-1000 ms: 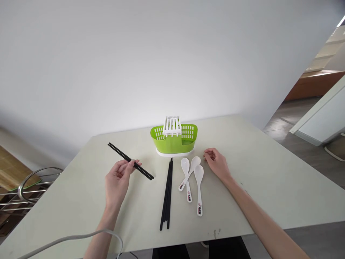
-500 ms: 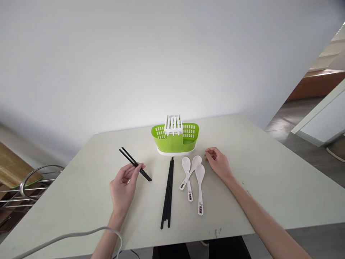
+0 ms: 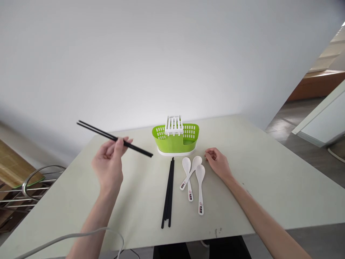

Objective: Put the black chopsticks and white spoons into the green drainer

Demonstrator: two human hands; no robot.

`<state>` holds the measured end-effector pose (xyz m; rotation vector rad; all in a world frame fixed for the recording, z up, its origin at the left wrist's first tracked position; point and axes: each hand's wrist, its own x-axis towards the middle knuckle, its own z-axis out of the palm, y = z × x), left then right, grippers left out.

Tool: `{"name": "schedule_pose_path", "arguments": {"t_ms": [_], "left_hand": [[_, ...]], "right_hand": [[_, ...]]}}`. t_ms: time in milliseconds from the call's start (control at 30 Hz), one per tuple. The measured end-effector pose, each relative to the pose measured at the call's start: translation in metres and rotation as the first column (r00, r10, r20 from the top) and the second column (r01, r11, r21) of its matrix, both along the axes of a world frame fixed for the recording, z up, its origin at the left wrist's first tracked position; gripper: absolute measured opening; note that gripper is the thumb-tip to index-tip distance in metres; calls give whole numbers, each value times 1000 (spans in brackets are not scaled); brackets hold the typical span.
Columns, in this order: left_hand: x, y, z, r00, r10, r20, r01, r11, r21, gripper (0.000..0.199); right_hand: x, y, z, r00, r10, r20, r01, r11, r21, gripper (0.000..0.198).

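Note:
Pinched in my left hand (image 3: 110,158) is a pair of black chopsticks (image 3: 105,134), raised above the table and pointing right toward the green cutlery basket (image 3: 172,144). The basket has a white base and a white slatted rack on its middle. On the table in front of it lies a bundle of several black chopsticks (image 3: 168,194). Beside that bundle are three white spoons (image 3: 200,180), two of them crossed. To the right of the spoons my right hand (image 3: 217,162) rests on the table, fingers curled in, with nothing visible in it.
The pale table (image 3: 242,201) stands against a white wall (image 3: 172,64). A grey cable (image 3: 67,236) runs across the front left, over or near my left forearm. Left of the table is a metal rack (image 3: 24,194) with a wooden board (image 3: 16,163).
My left hand has lifted and moved left with the chopsticks, which now lie at a flatter angle and closer to the camera. My right hand has stayed in place.

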<state>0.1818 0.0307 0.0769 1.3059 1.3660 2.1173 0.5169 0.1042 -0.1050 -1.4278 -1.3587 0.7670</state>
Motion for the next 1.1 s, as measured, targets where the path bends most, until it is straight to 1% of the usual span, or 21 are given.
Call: {"name": "schedule_pose_path", "arguments": {"t_ms": [67,100,167,200,233,300,367,467,567,633,733,867,967,1100], "left_hand": [[3,23,24,999,-41,11,41,997,70,33],[4,35,34,997,-71,2,70,994,84,34],[8,60,44,993,-119,2,119,989,88,35],[11,72,44,990,-142,11,140,987,82,36],[13,84,42,987,-157,28,154,985,74,36],[19,105,31,982,-179,58,177,983,42,36],[23,122,15,979,-185,87,186,982,-7,34],[25,140,-8,979,-173,110,183,980,-82,30],[21,153,-26,988,-146,60,153,979,-138,28],[17,158,-34,992,-126,4,125,978,-167,28],[11,162,-41,992,-79,-102,53,970,-236,31],[7,162,-43,977,-10,-214,-59,947,-315,35],[5,162,-44,971,9,-238,-91,938,-336,34],[6,160,-42,971,-2,-238,-79,940,-331,36]], "right_hand": [[0,-1,1,1000,-1,0,1,1000,-2,22],[-1,-1,1,1000,0,0,0,1000,-2,22],[-1,-1,2,1000,0,0,0,1000,-4,22],[-1,-1,2,1000,0,0,0,1000,-4,21],[-2,-1,2,1000,-1,-1,1,1000,-4,21],[-2,-1,1,1000,-2,-3,2,1000,-4,21],[-3,-1,1,1000,1,-7,-1,1000,-1,21],[-4,0,0,1000,8,-10,-8,1000,0,21],[-5,1,-1,1000,16,-14,-16,1000,4,22],[-6,2,-1,1000,24,-16,-24,1000,9,22],[-6,2,-1,999,33,-15,-32,999,17,22],[-6,1,0,999,35,-11,-35,999,24,21],[-6,0,0,999,32,-9,-32,999,21,21],[-5,1,-1,1000,30,-11,-29,999,13,21]]}}
